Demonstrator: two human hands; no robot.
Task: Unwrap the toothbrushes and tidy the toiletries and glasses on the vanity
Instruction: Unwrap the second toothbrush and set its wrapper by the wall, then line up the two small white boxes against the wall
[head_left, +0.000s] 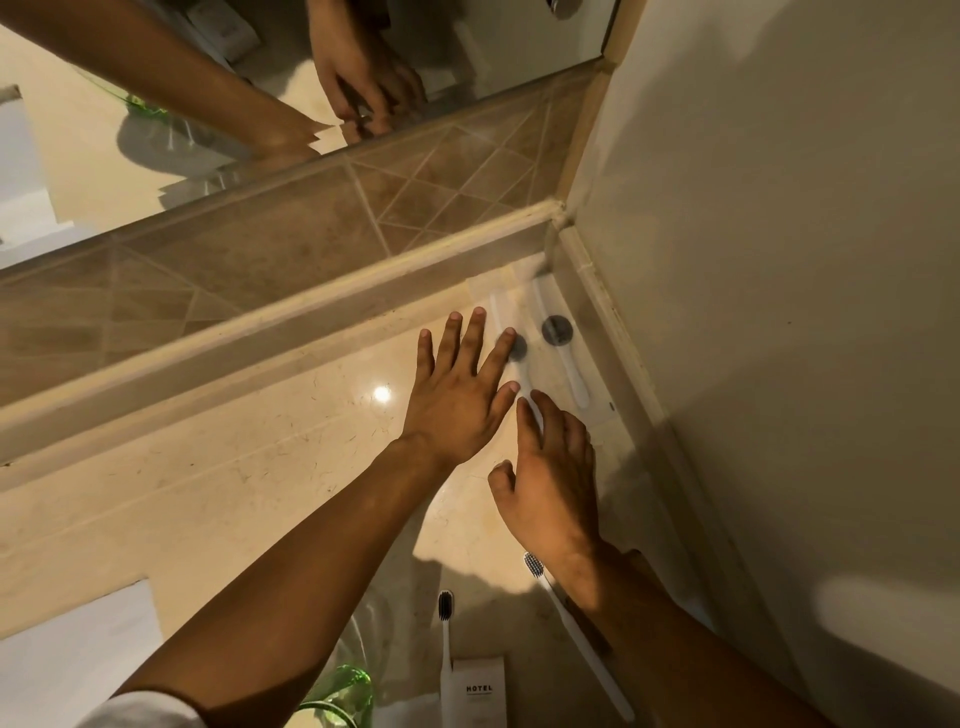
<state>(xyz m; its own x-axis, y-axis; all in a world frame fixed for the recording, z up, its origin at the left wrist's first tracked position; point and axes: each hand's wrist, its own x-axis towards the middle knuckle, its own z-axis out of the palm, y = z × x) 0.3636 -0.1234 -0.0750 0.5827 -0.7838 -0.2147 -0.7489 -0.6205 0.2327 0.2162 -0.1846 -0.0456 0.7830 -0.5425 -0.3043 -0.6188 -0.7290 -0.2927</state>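
Two toothbrushes in clear wrappers with dark round stickers lie side by side in the far right corner of the vanity. My left hand (457, 395) lies flat with fingers spread, its fingertips touching the left wrapped toothbrush (500, 310). My right hand (553, 483) rests its straight fingers on the near end of that wrapper. The right wrapped toothbrush (573, 371) lies untouched against the wall edge. Two unwrapped white toothbrushes with dark bristles lie near me: one (445, 644) beside a packet, the other (582, 639) partly under my right forearm.
A white packet marked HOTEL (479, 693) and a green glass (345, 693) stand at the front edge. A white towel (67, 654) lies at the front left. The marble counter (234, 467) meets a tiled upstand, a mirror (156, 130) behind and a wall (779, 260) on the right.
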